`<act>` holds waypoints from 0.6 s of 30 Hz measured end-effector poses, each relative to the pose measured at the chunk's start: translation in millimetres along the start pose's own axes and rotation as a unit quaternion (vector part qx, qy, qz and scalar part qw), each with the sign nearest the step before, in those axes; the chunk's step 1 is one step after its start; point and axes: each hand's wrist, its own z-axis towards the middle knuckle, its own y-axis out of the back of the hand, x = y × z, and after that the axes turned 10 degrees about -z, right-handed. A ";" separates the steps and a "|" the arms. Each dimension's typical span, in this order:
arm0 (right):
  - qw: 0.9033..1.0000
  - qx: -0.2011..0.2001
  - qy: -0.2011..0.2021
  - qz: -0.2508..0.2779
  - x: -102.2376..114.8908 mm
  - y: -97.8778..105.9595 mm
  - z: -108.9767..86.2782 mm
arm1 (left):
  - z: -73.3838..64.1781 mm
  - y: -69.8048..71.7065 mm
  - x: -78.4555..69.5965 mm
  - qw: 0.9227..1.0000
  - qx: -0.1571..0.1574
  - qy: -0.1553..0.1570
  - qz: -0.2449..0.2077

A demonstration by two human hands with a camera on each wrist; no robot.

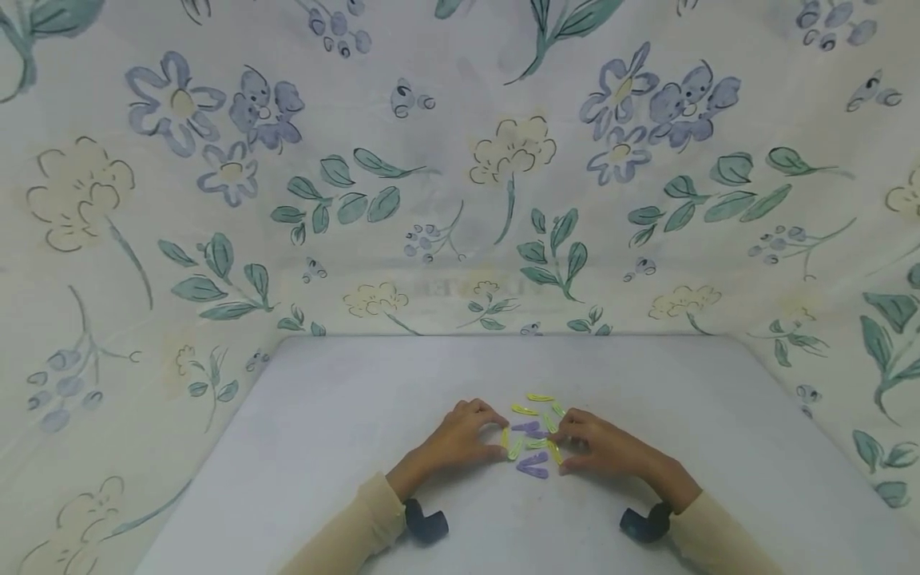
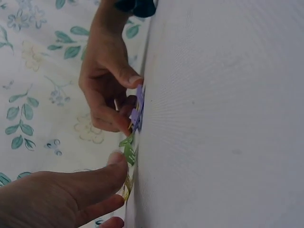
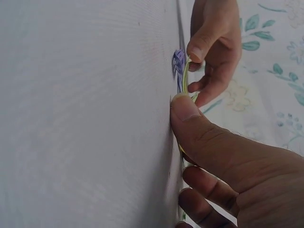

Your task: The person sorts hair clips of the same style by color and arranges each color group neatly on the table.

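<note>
Several hair clips in purple, green and yellow lie in a loose cluster on the white table; a purple hair clip point(image 1: 533, 471) is at its near side. At the cluster's left edge, my left hand point(image 1: 470, 438) has thumb and forefinger at the two ends of a yellow hair clip point(image 1: 505, 438). A green hair clip point(image 1: 515, 449) lies right beside that thumb. Opposite, my right hand point(image 1: 604, 446) holds another yellow hair clip point(image 1: 555, 453) between thumb and forefinger. In the right wrist view its thumb point(image 3: 186, 108) hides most of that clip.
Farther back in the cluster are yellow hair clips point(image 1: 541, 397) and green hair clips point(image 1: 549, 422). The white table point(image 1: 345, 375) extends around them. A floral cloth point(image 1: 460, 200) rises behind and beside the table. Each wrist carries a dark camera mount point(image 1: 426, 525).
</note>
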 end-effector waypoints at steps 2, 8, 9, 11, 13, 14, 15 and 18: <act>1.000 0.002 -0.003 -0.001 0.4 0.0 0.5 | -1.0 1.0 -1.0 1.000 0.002 0.001 0.000; 1.000 0.000 -0.004 0.002 1.4 -0.3 1.6 | -2.2 2.7 -3.2 1.000 -0.005 -0.004 0.006; 1.000 -0.001 -0.003 0.003 1.4 -0.5 1.7 | -2.2 2.5 -3.0 1.000 -0.007 -0.004 0.007; 1.000 -0.002 -0.001 0.004 1.0 -1.2 2.0 | -2.4 2.6 -2.6 1.000 -0.011 -0.007 0.007; 1.000 -0.003 0.001 0.001 0.4 -1.9 2.2 | -2.8 3.0 -3.1 1.000 -0.014 -0.008 0.006; 1.000 -0.003 0.003 0.002 0.2 -2.1 2.3 | -3.0 3.5 -3.4 1.000 -0.014 -0.008 0.006; 1.000 -0.004 0.004 0.003 0.0 -2.1 2.3 | -2.9 3.9 -3.4 1.000 -0.013 -0.006 0.007; 1.000 -0.007 0.008 0.002 -0.2 -1.4 1.8 | -1.6 6.7 -3.9 1.000 -0.006 0.005 -0.001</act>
